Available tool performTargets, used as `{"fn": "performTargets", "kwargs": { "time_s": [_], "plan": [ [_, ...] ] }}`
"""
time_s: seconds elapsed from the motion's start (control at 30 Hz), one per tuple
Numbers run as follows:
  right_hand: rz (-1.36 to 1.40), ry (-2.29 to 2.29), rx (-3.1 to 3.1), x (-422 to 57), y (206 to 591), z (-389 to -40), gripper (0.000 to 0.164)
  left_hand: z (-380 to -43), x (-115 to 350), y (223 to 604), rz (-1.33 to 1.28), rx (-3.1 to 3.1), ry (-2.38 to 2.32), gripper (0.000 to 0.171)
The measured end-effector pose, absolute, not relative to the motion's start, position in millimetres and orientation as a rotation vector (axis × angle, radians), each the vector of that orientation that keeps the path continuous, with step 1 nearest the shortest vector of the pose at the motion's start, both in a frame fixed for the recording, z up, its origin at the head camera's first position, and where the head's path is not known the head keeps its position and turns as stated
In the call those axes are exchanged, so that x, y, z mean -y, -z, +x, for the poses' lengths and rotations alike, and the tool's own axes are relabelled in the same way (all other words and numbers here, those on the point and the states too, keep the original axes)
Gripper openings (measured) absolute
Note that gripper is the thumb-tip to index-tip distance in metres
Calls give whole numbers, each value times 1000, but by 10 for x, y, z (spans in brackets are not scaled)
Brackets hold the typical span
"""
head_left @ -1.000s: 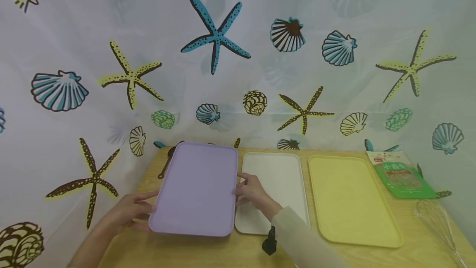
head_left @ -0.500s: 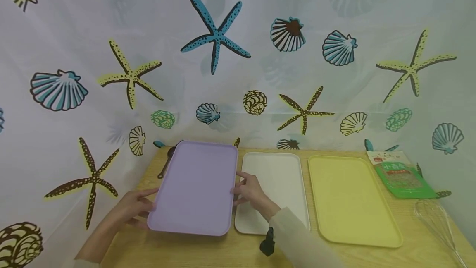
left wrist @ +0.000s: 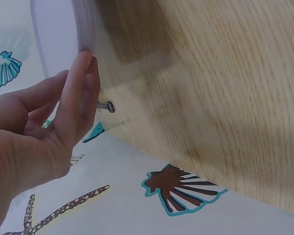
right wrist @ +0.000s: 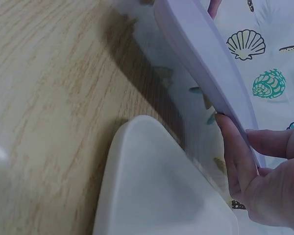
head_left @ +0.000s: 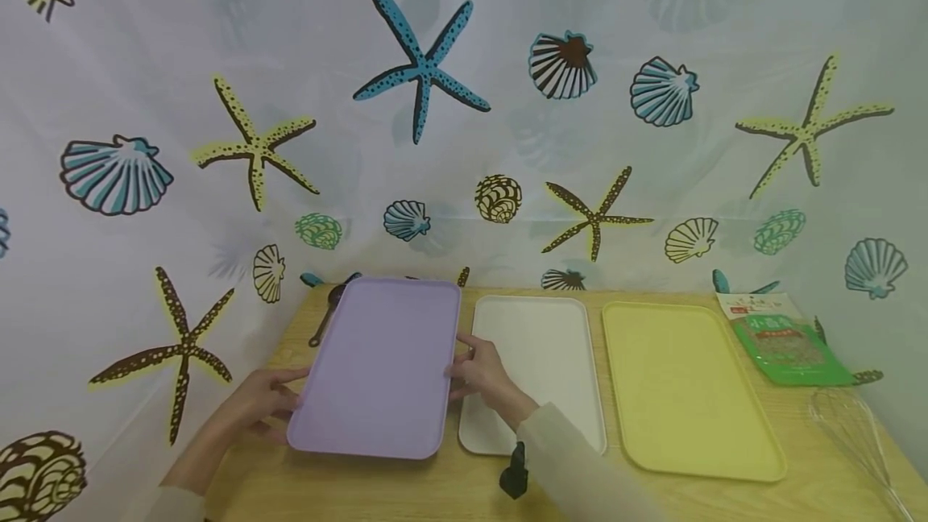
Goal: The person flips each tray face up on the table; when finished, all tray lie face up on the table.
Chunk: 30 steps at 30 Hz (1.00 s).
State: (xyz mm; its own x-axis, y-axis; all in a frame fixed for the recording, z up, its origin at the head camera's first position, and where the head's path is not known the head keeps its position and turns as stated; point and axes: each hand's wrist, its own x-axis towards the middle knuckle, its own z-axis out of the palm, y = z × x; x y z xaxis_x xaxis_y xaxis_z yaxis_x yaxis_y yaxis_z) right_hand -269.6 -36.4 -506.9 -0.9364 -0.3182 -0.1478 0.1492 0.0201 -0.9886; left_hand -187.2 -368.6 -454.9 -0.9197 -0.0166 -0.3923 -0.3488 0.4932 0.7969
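Observation:
A purple tray (head_left: pixel 380 369) is held between both hands, raised off the table at the left. My left hand (head_left: pixel 257 405) grips its left edge; in the left wrist view the fingertips (left wrist: pixel 83 61) reach under the rim. On the opposite edge, my right hand (head_left: pixel 484 373) pinches the rim, with the thumb on the upper face and fingers beneath, as the right wrist view shows. A gap with a shadow lies between the tray and the wood. Right of it, a white tray (head_left: pixel 540 377) lies flat on the table, partly hidden by the right forearm.
A yellow tray (head_left: pixel 689 389) lies right of the white one. Beyond it are a green packet (head_left: pixel 786 345) and a wire whisk (head_left: pixel 855 441). A dark spoon-like utensil (head_left: pixel 324 321) lies behind the purple tray on the wooden table (head_left: pixel 362 498). A patterned curtain (head_left: pixel 464 127) encloses the table.
The purple tray's right edge and my right hand have shifted slightly left. More of the left sleeve shows now. Both hands keep their hold.

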Motion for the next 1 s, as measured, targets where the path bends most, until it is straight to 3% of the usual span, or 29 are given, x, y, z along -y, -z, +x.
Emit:
{"fn": "performTargets", "kwargs": {
  "time_s": [1.0],
  "plan": [
    [-138, 1957, -1988, 521, 5145, -2787, 71, -2180, 3715, 4819, -361, -2581, -1129, 60]
  ]
}}
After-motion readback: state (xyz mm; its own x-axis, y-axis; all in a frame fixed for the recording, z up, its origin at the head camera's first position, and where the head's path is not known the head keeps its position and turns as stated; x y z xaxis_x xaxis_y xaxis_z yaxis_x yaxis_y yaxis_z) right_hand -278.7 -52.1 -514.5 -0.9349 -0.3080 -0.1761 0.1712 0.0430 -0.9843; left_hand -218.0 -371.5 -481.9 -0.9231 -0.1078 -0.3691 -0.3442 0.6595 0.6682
